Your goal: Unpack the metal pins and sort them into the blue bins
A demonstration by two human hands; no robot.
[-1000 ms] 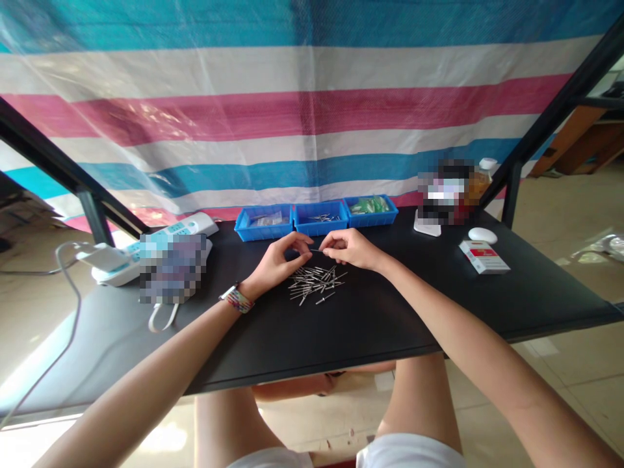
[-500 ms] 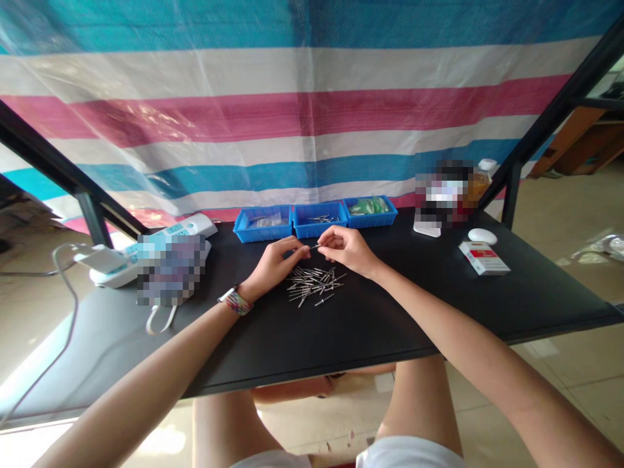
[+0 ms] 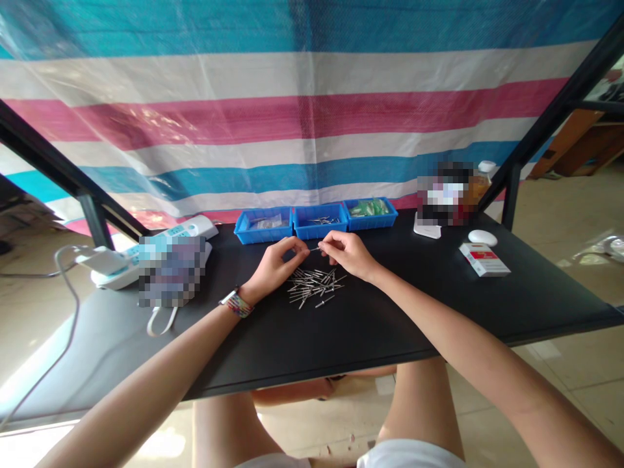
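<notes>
Between the fingertips of both hands is a thin metal pop rivet (image 3: 314, 249), level above the black table. My left hand (image 3: 279, 263) pinches its left end with thumb and forefinger. At the other end, my right hand (image 3: 349, 255) is closed on it, its fingers curled. A loose pile of silvery pop rivets (image 3: 312, 285) lies just below the hands, with one rivet (image 3: 324, 301) apart at its near edge. Behind the hands stands a blue bin (image 3: 319, 231) with several rivets in it.
A blue bin (image 3: 267, 236) with a clear bag and another bin (image 3: 373, 222) with green packets flank the middle one. A power strip (image 3: 110, 279) and cable are at left. A red-and-white box (image 3: 487, 260), a white oval object (image 3: 482, 238) and a bottle (image 3: 482, 179) are at right.
My right fingers have shifted slightly and curled more around the rivet's end. My left hand keeps its pinch, and the pile looks the same.
</notes>
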